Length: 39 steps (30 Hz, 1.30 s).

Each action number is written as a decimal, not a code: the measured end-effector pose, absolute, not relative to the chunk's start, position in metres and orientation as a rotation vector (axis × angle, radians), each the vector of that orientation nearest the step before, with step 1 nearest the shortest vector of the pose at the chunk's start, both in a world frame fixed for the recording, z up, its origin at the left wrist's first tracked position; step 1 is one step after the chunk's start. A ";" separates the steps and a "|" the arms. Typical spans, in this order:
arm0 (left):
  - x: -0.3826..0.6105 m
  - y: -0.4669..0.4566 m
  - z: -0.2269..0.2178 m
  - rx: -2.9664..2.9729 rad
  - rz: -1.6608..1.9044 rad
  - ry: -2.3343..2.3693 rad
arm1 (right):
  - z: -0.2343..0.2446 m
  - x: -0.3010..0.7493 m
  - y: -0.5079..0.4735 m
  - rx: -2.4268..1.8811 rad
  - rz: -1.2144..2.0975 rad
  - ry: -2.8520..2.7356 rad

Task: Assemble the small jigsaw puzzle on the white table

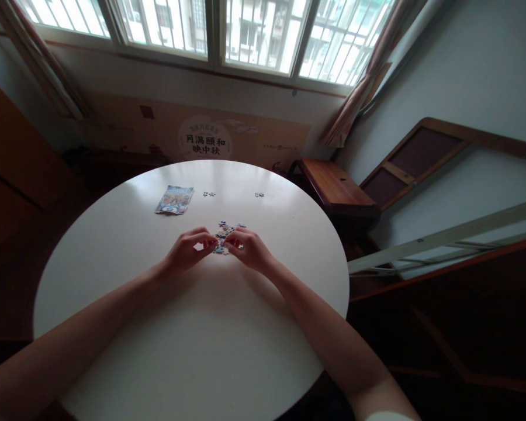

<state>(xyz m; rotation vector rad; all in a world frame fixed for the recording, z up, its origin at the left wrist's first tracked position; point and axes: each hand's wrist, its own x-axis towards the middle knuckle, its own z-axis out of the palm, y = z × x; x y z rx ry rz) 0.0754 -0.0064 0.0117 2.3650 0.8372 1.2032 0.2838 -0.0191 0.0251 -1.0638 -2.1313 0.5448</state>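
Observation:
A small heap of jigsaw puzzle pieces [230,230] lies near the middle of the round white table [193,339]. My left hand [189,248] reaches in from its left side, thumb and fingertips pinched on a puzzle piece. From the other side my right hand [249,249] pinches a puzzle piece too, its fingertips almost meeting those of the left. The pieces in the fingers are tiny and partly covered. Loose pieces surround both sets of fingertips.
Toward the table's far edge lie a colourful printed packet [175,200], a few puzzle pieces [209,194] beside it, and another small group of pieces [259,195] farther right. A wooden bench [338,182] stands beyond the table at the right, below the barred windows.

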 end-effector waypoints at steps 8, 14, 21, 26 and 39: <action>0.074 -0.006 0.010 2.362 1.213 0.829 | 0.025 0.284 -0.020 -1.057 0.545 -2.126; 0.074 -0.006 0.010 2.359 1.207 0.834 | 0.024 0.284 -0.019 -1.067 0.544 -2.135; 0.075 -0.006 0.010 2.358 1.213 0.831 | 0.024 0.284 -0.019 -1.067 0.544 -2.135; 0.075 -0.006 0.011 2.354 1.207 0.829 | 0.025 0.284 -0.020 -1.074 0.549 -2.133; 0.072 -0.005 0.007 2.382 1.220 0.888 | 0.024 0.285 -0.018 -1.097 0.529 -2.110</action>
